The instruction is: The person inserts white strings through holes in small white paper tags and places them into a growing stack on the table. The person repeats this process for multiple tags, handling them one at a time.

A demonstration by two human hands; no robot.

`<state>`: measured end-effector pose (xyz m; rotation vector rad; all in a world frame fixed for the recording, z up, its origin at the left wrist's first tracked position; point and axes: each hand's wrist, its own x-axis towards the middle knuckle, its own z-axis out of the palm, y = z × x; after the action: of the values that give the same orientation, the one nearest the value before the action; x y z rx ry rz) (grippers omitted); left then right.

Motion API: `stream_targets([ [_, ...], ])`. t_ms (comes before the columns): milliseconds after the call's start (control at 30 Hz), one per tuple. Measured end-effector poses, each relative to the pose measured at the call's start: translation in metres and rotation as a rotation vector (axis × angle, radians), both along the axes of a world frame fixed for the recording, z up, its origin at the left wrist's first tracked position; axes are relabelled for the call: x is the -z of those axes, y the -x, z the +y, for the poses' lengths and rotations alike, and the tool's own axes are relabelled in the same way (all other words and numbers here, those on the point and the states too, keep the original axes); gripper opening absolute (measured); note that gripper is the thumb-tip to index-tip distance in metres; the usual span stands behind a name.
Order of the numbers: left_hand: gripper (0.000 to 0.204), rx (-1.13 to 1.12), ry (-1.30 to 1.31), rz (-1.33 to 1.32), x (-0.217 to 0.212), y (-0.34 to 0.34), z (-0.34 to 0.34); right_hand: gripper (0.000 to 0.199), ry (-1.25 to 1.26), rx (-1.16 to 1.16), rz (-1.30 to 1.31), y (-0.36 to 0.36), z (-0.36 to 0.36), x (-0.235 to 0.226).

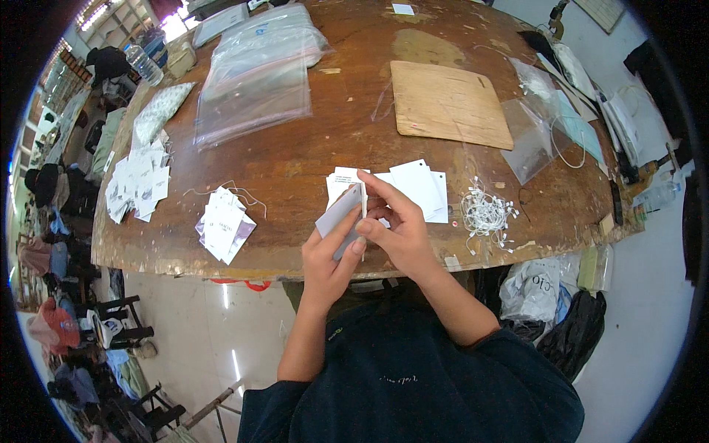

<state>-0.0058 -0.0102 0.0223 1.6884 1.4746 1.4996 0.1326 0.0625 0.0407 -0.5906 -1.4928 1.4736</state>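
The table spreads wide, a board lying right of its middle. Near its front edge, the left hand and right hand pinch tilted cards between thumbs and fingers, left of some white strings.

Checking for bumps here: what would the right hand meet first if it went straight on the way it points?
For the right hand, most likely the upright white card right before it, seen nearly edge-on, then the grey card; depth is unclear from this single view.
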Motion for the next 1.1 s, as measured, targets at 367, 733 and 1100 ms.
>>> stream_targets([
  [367, 0.04, -0.046, -0.118, 0.118, 0.009, -0.006, 0.005, 0.06, -0.002, -0.095, -0.03, -0.003, 0.004, 0.01],
  [733, 0.037, -0.109, -0.197, 0.203, 0.018, -0.008, 0.01, 0.053, 0.076, -0.074, 0.04, 0.002, -0.003, 0.009],
  [1100, 0.037, -0.114, -0.204, 0.186, 0.016, -0.011, 0.009, 0.041, -0.151, 0.075, -0.039, 0.002, -0.001, 0.004],
])
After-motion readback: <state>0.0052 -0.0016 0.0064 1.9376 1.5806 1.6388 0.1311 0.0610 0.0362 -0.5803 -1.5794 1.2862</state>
